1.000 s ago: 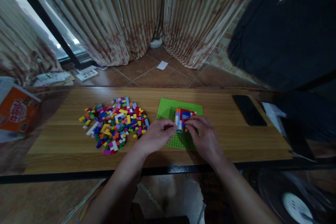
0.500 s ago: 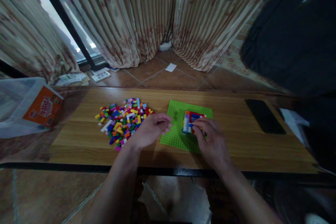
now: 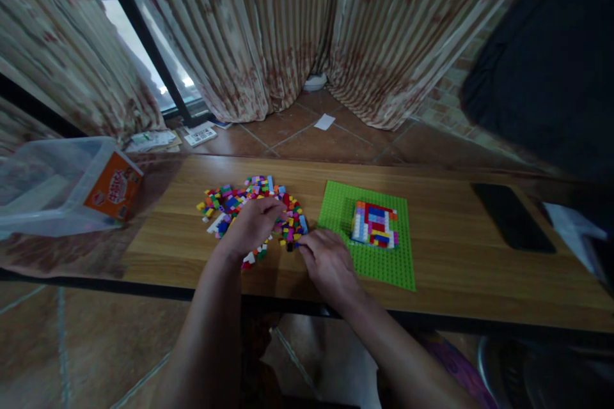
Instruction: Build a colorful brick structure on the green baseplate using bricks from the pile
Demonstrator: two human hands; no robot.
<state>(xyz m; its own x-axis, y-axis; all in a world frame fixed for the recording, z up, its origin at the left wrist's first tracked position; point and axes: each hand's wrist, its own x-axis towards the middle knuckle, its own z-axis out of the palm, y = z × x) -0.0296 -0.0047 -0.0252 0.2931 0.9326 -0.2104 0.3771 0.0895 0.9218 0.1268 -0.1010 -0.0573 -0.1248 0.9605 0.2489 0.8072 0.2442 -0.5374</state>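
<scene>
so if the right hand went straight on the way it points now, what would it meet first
The right hand would likely meet the loose bricks at the pile's right edge first, though the hand's height above them is unclear.

The left arm [image 3: 204, 326] is slanting up and a little to the right. The right arm [image 3: 407, 348] is slanting up and to the left. Both are showing bare skin. The left wrist [image 3: 233, 253] is bending a bit, so the left hand [image 3: 255, 223] is pointing right, with its fingers curling in near the thumb. The right hand [image 3: 330, 262] is sitting a little closer to the body, with its back facing up and its fingers bending and pointing left. The two hands are facing each other, not touching.
</scene>
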